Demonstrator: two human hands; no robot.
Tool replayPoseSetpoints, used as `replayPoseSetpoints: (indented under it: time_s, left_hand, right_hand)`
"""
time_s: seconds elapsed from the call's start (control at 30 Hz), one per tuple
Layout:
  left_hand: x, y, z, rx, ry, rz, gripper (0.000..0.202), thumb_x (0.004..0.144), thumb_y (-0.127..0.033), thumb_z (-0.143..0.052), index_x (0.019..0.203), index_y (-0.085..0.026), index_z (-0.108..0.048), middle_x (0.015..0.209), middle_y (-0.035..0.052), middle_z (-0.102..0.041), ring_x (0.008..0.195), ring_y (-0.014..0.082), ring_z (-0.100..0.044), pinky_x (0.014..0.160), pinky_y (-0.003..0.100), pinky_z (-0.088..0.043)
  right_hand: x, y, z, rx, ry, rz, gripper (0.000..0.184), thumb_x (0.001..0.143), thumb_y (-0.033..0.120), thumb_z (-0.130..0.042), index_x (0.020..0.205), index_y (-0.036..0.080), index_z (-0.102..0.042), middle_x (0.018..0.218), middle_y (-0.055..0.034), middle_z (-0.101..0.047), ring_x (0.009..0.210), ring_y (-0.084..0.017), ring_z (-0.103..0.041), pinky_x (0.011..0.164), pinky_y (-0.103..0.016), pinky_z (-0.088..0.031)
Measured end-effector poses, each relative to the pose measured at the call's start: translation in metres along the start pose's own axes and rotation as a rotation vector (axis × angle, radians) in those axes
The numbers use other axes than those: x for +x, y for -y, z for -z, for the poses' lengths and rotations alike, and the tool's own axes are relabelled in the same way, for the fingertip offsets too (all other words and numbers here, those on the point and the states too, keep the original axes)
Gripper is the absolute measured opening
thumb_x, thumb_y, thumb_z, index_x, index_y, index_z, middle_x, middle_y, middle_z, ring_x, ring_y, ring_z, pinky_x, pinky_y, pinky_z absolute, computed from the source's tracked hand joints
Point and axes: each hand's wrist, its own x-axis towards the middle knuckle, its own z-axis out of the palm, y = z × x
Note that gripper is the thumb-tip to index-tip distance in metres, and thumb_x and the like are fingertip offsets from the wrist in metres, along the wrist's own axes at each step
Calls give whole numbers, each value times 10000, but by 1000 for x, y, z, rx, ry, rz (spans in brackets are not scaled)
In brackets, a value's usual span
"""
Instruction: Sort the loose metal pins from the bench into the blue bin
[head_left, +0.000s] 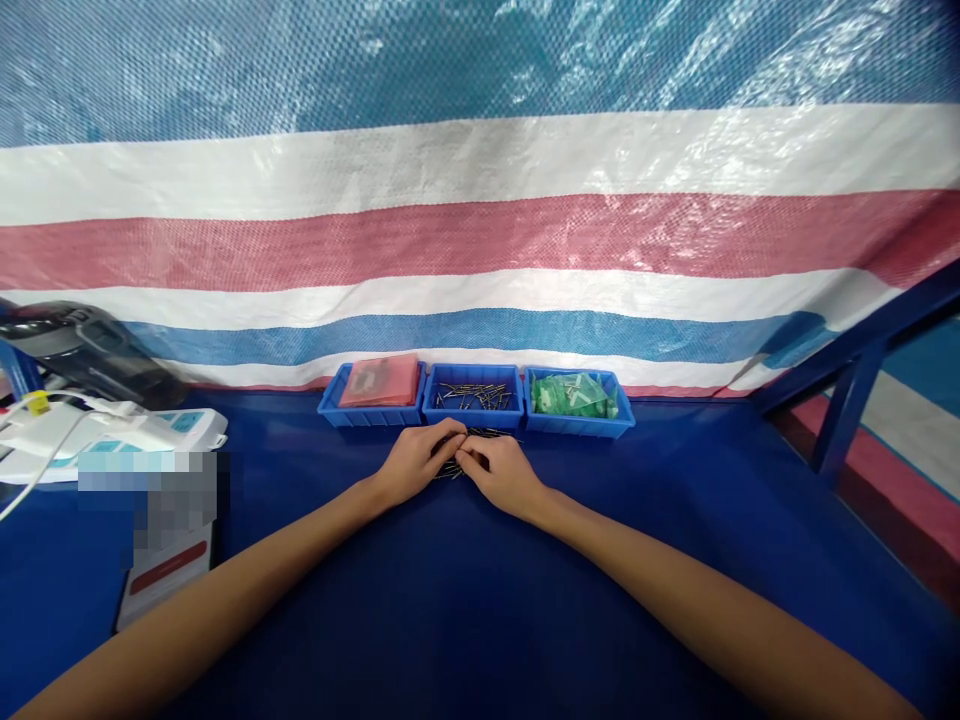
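Both hands meet over a small pile of thin, dark and brassy rods, which look like drill bits (450, 470), on the blue table. My left hand (415, 462) has its fingers curled and its thumb close against them. Opposite it, my right hand (504, 470) is closed too, its fingertips touching or nearly touching those of the left. What the fingertips hold, if anything, is hidden. Just beyond the hands stands a blue bin (472, 408) with more such rods lying loose inside.
A blue bin (371, 415) with red packets (380, 381) stands left of the middle one; another bin (581, 425) with green packets (574, 395) stands right. Further left are a power strip (202, 428), a dark bottle (105, 350) and a phone (169, 575). Striped sheeting (480, 235) hangs behind.
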Motion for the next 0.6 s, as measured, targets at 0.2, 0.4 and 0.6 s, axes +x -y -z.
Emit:
replayPoseSetpoints:
  time_s: [0.2, 0.4, 0.6]
  left_hand:
    - [0, 1, 0, 14, -6, -20, 240, 950, -316, -393, 980, -179, -588, 809, -1, -658, 697, 117, -607, 673, 201, -432]
    - [0, 2, 0, 14, -1, -27, 249, 952, -321, -389, 982, -177, -591, 831, 6, -668, 717, 122, -615, 685, 206, -433]
    - [0, 1, 0, 12, -1, -28, 243, 951, -314, -394, 976, -175, -593, 801, 0, -658, 699, 118, -606, 671, 205, -425]
  right_hand:
    - [0, -1, 0, 1, 6, 1, 230, 868, 177, -488, 643, 171, -535, 548, 37, -495, 505, -90, -418, 541, -219, -279]
    - [0, 1, 0, 2, 15, -15, 228, 870, 176, -488, 649, 167, -543, 549, 37, -492, 501, -87, -414, 538, -218, -277]
    - [1, -1, -1, -5, 12, -10, 239, 876, 185, -482, 643, 169, -529, 552, 38, -486, 512, -87, -418, 548, -217, -281]
